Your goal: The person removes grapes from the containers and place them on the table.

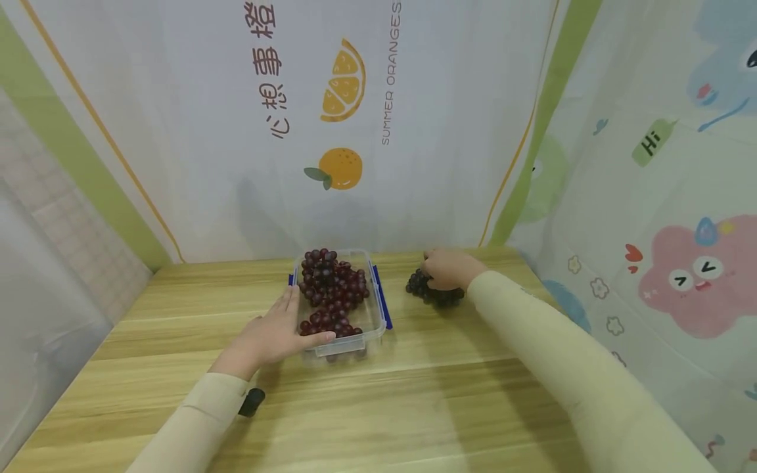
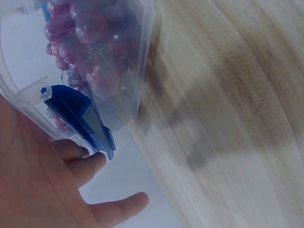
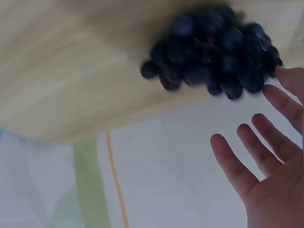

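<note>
In the head view a clear plastic container (image 1: 378, 322) with blue side clips holds several bunches of red grapes (image 1: 337, 289). My left hand (image 1: 275, 332) rests against its left side, fingers extended along the wall and thumb over the near rim. The left wrist view shows those fingers beside a blue clip (image 2: 78, 111). To the container's right, a bunch of black grapes (image 1: 434, 292) lies on the table, partly covered by my right hand (image 1: 449, 268). In the right wrist view thumb and index finger pinch one end of the black bunch; the other fingers are spread apart.
The wooden table (image 1: 367, 420) ends at a white printed curtain (image 1: 426, 197) behind the container. Another patterned curtain (image 1: 603, 217) hangs on the right. A small black object (image 1: 252, 402) shows at my left wrist.
</note>
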Demonstrator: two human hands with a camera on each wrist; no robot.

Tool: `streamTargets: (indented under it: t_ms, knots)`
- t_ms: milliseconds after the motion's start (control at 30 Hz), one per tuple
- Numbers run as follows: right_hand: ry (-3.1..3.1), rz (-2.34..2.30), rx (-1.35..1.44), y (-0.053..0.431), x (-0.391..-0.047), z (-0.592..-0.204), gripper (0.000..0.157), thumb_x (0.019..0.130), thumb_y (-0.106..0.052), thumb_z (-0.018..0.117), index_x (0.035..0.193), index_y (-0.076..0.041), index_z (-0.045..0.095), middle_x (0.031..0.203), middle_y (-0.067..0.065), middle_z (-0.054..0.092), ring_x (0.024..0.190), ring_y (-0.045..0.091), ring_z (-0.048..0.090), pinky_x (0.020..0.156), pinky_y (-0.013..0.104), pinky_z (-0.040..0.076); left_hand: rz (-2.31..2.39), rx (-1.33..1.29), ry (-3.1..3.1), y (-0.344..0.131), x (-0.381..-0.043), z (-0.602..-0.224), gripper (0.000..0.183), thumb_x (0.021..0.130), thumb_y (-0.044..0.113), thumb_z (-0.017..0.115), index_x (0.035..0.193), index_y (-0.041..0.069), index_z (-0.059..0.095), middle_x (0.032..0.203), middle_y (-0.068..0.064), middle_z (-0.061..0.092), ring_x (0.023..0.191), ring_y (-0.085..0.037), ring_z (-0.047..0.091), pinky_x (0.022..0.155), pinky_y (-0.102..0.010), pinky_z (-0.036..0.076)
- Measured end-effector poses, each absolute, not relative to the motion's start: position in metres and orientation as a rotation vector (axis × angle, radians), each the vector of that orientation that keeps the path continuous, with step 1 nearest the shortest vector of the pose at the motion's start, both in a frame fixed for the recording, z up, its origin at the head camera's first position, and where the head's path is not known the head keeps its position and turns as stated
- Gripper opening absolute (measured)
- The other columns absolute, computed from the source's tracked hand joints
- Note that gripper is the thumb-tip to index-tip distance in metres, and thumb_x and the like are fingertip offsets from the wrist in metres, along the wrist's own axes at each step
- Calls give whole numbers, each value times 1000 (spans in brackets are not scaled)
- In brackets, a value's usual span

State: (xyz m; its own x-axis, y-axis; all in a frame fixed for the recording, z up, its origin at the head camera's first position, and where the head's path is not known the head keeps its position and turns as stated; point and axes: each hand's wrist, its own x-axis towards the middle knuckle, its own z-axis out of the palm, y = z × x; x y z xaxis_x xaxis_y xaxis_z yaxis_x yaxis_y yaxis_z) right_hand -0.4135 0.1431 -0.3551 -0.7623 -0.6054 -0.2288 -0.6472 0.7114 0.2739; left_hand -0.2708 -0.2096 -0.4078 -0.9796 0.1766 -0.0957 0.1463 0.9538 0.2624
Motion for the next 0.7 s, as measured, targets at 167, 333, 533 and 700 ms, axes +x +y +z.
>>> streamTargets:
  t_ms: [167, 333, 533, 700]
  knots:
    - [2814, 467, -990, 135, -410, -330, 22, 96, -25, 63, 113, -12, 69, 108, 5, 59, 93, 20, 58, 82, 37, 52, 399, 253, 2984, -210, -270, -407, 137, 67, 98, 32, 156, 1, -7, 165, -19, -3, 152, -40, 8, 109, -74, 20]
    - [2829, 496, -1034, 126, -408, -311, 25, 95, -25, 64, 114, -10, 70, 105, 6, 59, 92, 20, 59, 83, 36, 53, 405, 255, 2992, -210, -270, -409, 135, 69, 96, 35, 156, 1, -6, 164, -20, -2, 151, -41, 9, 110, -73, 21]
    - [2808, 501, -1018, 117, -409, -300, 26, 96, -27, 62, 116, -12, 69, 111, 6, 61, 98, 21, 60, 86, 37, 53, 408, 255, 2990, -211, -270, -410, 133, 71, 94, 38, 156, 2, -8, 164, -20, -3, 151, -42, 9, 108, -72, 25]
    - [2801, 544, -1047, 109, -407, -291, 25, 96, -25, 60, 116, -12, 69, 108, 5, 62, 95, 20, 60, 83, 36, 54, 412, 255, 2987, -210, -270, -408, 135, 70, 96, 36, 156, 2, -8, 164, -20, -4, 151, -42, 9, 106, -71, 30]
